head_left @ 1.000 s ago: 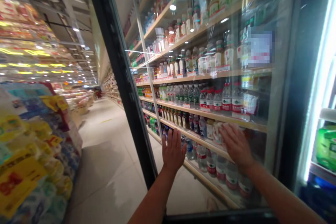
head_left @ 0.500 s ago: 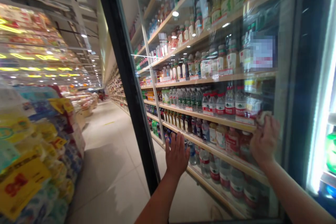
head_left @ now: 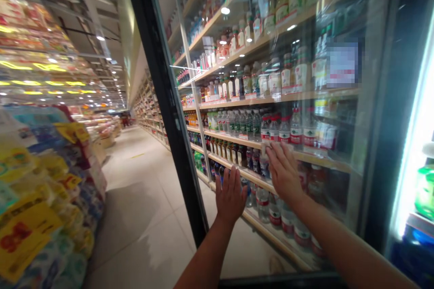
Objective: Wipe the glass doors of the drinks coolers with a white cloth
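Note:
A glass door with a dark frame fills the right half of the head view. My left hand lies against the pane with its fingers stretched out and holds nothing. To its right, my right hand presses a pale, crumpled cloth to the glass; most of the cloth is hidden under the fingers. Rows of drink bottles on wooden shelves show in the pane behind both hands. Among them, red-labelled water bottles appear just above my right hand.
Stacked bagged goods with a yellow price sign stand at the left. A pale tiled floor runs down the aisle. At the right edge, a bright light strip stands beside a green bottle.
My right hand has slid left across the glass with the cloth, from near the right frame to close beside my left hand. My left hand stays at nearly the same spot.

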A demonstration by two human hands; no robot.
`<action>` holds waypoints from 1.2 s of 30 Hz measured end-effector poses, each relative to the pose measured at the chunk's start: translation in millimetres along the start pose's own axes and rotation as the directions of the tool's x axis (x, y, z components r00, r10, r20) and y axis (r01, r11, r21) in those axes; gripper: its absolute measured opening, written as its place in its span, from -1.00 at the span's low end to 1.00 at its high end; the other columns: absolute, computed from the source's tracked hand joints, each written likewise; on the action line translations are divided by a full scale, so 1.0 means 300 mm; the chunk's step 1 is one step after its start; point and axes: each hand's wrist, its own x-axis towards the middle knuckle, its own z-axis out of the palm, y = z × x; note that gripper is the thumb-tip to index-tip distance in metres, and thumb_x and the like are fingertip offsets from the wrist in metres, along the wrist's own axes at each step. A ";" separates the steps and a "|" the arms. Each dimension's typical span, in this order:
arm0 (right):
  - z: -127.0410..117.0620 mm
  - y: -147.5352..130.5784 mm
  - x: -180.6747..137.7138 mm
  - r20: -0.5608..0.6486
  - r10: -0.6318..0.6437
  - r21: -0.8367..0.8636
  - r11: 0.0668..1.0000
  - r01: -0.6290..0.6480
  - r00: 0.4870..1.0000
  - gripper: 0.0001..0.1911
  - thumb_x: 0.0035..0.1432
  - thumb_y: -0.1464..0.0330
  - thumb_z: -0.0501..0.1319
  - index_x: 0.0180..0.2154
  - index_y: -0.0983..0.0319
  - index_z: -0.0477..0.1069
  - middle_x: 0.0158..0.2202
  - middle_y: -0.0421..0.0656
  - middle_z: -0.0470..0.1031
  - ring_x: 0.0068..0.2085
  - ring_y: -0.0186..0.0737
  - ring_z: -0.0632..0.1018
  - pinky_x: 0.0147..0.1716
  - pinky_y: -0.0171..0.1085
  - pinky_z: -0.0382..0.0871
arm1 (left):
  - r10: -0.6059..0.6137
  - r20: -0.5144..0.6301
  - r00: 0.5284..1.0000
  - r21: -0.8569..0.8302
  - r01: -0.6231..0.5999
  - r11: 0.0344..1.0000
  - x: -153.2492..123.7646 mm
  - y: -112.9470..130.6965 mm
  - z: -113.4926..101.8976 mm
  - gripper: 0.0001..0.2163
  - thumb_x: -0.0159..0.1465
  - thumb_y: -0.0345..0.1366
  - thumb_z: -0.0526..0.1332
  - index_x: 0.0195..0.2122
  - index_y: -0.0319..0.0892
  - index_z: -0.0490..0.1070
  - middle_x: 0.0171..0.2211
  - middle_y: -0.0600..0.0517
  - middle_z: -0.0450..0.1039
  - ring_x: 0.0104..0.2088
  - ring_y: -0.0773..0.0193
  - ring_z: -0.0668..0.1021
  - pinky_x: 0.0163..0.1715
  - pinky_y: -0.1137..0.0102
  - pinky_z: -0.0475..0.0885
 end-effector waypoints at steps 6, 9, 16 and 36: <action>0.044 -0.085 -0.013 0.049 -0.098 -0.022 0.995 0.099 0.994 -0.46 0.35 0.49 0.01 0.32 0.13 0.20 0.29 -0.10 0.36 0.44 -0.13 0.08 0.41 0.03 -0.05 | -0.001 -0.021 1.000 -0.059 0.000 0.998 0.006 0.000 0.006 -0.42 0.40 -0.20 0.11 0.38 -0.34 0.06 0.26 -0.26 0.27 0.40 0.02 0.08 0.40 0.02 -0.11; 0.016 -0.053 -0.038 0.135 -0.152 -0.038 0.987 0.158 0.979 -0.48 0.35 0.49 0.01 0.30 0.11 0.23 0.27 -0.15 0.39 0.43 -0.20 0.09 0.42 -0.04 -0.07 | 0.007 -0.035 0.999 -0.102 -0.011 0.995 0.008 -0.007 0.017 -0.34 0.38 -0.20 0.17 0.41 -0.34 -0.03 0.29 -0.28 0.22 0.41 0.02 0.03 0.40 0.03 -0.13; -0.071 0.161 0.073 -0.082 0.139 -0.089 0.985 -0.146 0.987 -0.41 0.39 0.44 -0.08 0.40 0.11 -0.01 0.41 -0.09 0.11 0.45 -0.07 0.02 0.38 0.19 0.04 | -0.023 -0.011 1.000 -0.170 0.020 0.985 0.000 -0.006 0.039 -0.31 0.37 -0.18 0.18 0.42 -0.29 -0.07 0.32 -0.27 0.17 0.41 0.03 0.03 0.40 0.02 -0.16; -0.077 0.254 -0.361 -0.155 0.422 -0.115 0.890 -0.441 0.893 -0.38 0.40 0.43 -0.09 0.43 0.18 -0.15 0.43 0.09 -0.01 0.46 -0.05 -0.03 0.33 0.31 0.02 | -0.005 -0.048 0.999 -0.154 -0.003 0.988 0.011 -0.012 0.033 -0.29 0.35 -0.20 0.20 0.42 -0.31 -0.07 0.30 -0.27 0.21 0.43 0.06 -0.01 0.40 0.08 -0.17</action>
